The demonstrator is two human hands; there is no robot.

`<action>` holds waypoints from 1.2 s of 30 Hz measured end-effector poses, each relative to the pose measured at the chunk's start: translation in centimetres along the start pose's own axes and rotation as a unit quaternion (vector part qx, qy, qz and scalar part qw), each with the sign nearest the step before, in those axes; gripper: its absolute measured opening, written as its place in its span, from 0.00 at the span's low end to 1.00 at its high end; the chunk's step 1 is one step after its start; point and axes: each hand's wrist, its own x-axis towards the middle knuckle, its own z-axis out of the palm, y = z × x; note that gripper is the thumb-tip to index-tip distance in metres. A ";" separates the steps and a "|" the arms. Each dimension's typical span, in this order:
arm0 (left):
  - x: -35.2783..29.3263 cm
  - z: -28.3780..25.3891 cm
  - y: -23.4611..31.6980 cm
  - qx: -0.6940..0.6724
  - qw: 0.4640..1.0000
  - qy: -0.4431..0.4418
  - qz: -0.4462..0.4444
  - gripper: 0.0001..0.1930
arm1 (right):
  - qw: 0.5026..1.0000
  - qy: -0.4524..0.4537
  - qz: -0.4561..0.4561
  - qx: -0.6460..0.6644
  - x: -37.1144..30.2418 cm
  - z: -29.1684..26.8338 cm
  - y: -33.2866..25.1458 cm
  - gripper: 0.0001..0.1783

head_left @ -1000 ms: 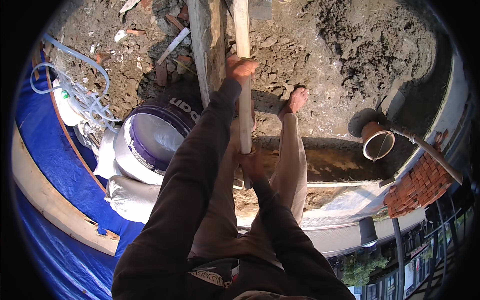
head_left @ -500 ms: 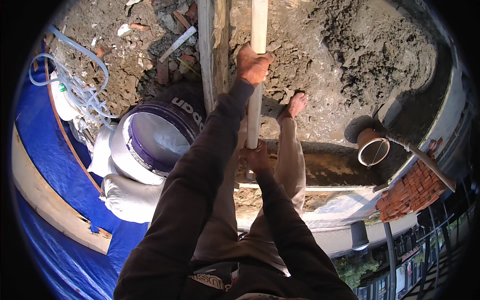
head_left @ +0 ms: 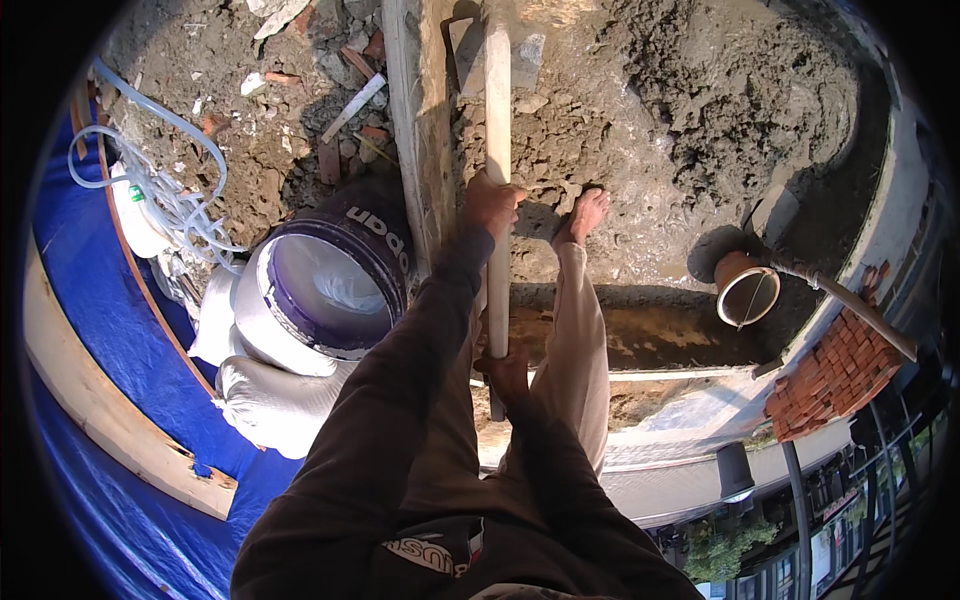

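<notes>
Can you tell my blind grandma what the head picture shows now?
A left hand and, lower down, a right hand grip a wooden pole above mud. A bare foot rests on the mud, a bucket to its left, bricks to its right.

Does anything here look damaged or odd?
Yes. The wooden plank by the blue tarp, at lower left, has a jagged notch near its end, breaking its otherwise smoother edge. Also, the right foot is bare on rough, muddy ground.

Sunlight falls across rough ground [head_left: 262, 140] between blue sheeting [head_left: 112, 312] and a pale wall [head_left: 880, 225].
</notes>
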 end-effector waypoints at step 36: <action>0.7 -0.5 -0.5 -0.027 0.998 -0.007 -0.055 0.08 | 0.994 -0.056 0.095 0.028 0.6 -0.9 2.4 0.08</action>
